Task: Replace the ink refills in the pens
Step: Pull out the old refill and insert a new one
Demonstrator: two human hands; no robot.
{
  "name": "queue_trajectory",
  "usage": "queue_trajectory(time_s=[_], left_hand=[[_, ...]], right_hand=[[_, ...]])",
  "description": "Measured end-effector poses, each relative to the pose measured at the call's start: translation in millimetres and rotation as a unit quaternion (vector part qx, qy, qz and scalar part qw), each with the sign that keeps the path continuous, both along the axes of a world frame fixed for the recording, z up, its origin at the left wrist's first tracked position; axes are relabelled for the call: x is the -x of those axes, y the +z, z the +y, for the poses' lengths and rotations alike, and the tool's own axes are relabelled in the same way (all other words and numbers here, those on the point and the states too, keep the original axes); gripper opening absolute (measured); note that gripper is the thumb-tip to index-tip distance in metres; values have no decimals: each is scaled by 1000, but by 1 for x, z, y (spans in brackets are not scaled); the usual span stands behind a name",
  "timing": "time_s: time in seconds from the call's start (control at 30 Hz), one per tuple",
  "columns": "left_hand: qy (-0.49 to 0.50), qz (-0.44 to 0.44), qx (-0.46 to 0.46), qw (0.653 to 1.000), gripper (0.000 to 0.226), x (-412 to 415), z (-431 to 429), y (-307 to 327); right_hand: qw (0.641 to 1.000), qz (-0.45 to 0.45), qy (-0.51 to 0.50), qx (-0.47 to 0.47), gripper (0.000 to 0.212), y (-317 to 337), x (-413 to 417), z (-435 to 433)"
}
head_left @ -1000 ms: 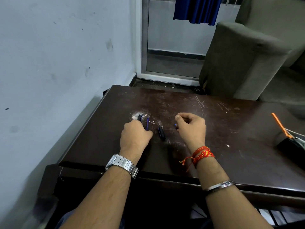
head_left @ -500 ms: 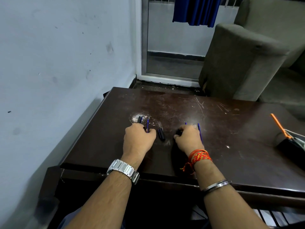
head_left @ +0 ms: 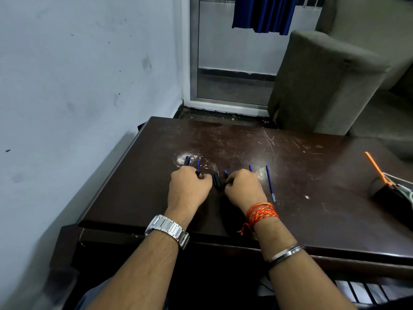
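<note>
My left hand (head_left: 190, 190) rests on the dark table (head_left: 312, 175) with its fingers curled round a black pen barrel (head_left: 187, 160), whose far end sticks out beyond the knuckles. A thin blue refill (head_left: 198, 164) shows just right of that barrel. A black pen piece (head_left: 216, 180) lies between my hands. My right hand (head_left: 242, 190) is curled close beside it and pinches a blue-tipped pen piece (head_left: 226, 173). Another blue refill tip (head_left: 250, 167) pokes out past the right knuckles. A long blue refill (head_left: 270, 183) lies free to the right of that hand.
A black pouch (head_left: 388, 193) with an orange stick (head_left: 375, 167) and white cord sits at the table's right edge. A grey wall runs along the left. A grey armchair (head_left: 324, 81) and a glass door stand behind the table.
My right hand came down from a raised position to the table and shifted left toward the black piece. The long blue refill now lies uncovered at its right. My left hand barely moved.
</note>
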State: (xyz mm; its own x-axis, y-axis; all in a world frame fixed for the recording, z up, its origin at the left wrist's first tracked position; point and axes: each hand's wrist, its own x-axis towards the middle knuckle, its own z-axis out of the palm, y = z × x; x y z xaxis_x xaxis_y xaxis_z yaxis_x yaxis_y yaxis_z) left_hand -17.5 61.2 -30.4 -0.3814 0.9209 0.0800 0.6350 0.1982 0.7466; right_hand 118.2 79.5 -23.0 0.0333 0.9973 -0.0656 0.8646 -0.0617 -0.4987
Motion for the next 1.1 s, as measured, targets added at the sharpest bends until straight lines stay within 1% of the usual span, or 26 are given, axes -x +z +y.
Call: queue_trajectory(time_s=[0.3,0.4,0.43,0.47,0.53,0.57,0.63,0.7,0.8,0.83,0.9,0.93,0.97,1.0,1.03,1.1], left_hand=[[-12,-4,2,1000,30,-1,0,0],[-31,-14,-1,999,32,0,0,0],[-40,-21,-5,999,32,0,0,0],[-50,-35,-12,998,33,0,0,0],[-69,-71,-33,995,37,-2,0,0],[-77,-89,-42,992,38,-3,0,-1],[-92,-128,-52,986,34,-4,0,-1],[-113,-154,-53,980,29,-5,0,0],[-153,-147,-37,977,19,-4,0,-2],[-163,-143,-31,976,18,-3,0,-4],[-172,-152,-28,973,13,-2,1,-7],[-171,-160,-29,972,16,-1,1,-8],[-166,-170,-33,971,23,1,1,-8],[-162,-183,-40,969,27,1,1,-7],[-160,-195,-52,966,29,1,0,-6],[-154,-221,-72,960,30,0,-2,-3]], right_hand=[[999,24,3,30,19,5,2,-1],[998,44,-42,-10,10,11,-4,-2],[997,40,-66,-25,8,13,-7,-2],[995,28,-88,-27,12,14,-11,-2],[993,6,-117,15,24,14,-18,-3],[992,-4,-124,34,25,13,-20,-3],[991,-17,-127,43,18,11,-23,-3],[991,-26,-126,37,6,10,-23,-1],[992,-25,-119,46,26,9,-24,4],[992,-28,-116,51,29,10,-24,5],[993,-23,-107,47,22,9,-26,6],[994,3,-106,33,19,9,-27,6],[993,47,-109,7,22,10,-27,6],[987,111,-114,-25,27,11,-26,5],[974,179,-121,-64,31,13,-24,4],[936,300,-122,-141,27,20,-19,1]])
